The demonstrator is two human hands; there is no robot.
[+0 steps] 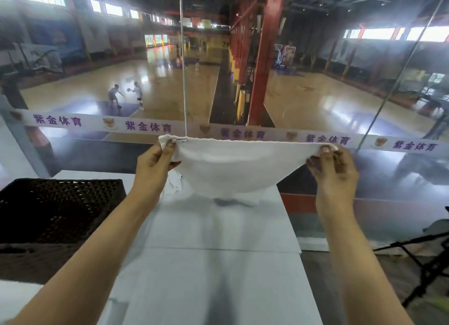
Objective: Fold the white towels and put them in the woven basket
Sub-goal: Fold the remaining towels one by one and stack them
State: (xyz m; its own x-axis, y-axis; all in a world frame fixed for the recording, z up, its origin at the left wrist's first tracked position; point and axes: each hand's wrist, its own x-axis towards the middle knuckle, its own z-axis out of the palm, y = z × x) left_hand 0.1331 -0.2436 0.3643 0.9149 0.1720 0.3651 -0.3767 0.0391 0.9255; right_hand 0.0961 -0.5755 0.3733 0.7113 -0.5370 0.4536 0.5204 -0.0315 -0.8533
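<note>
A: Logging. The person is holding one white towel up in the air, stretched by its top edge. The left hand is pinching the left corner between thumb and curled fingers; the right hand is pinching the right corner, thumb on top, other fingers loosely spread below.

B: And the towel's position?

A: It is hanging over the far end of the white table, sagging in the middle, lower edge just above the tabletop. The dark woven basket is sitting at the left, well apart from the cloth.

B: Risks?

A: My judgement: the pinches are sitting right at the corner tips, so either corner could be slipping out once the fold starts. The slack middle could also be creasing unevenly when laid down.

B: Any writing?

A: The banner strip on the glass behind is repeating purple characters, "紫金体育", beside a small emblem. I am not finding any readable label on the towel.
</note>
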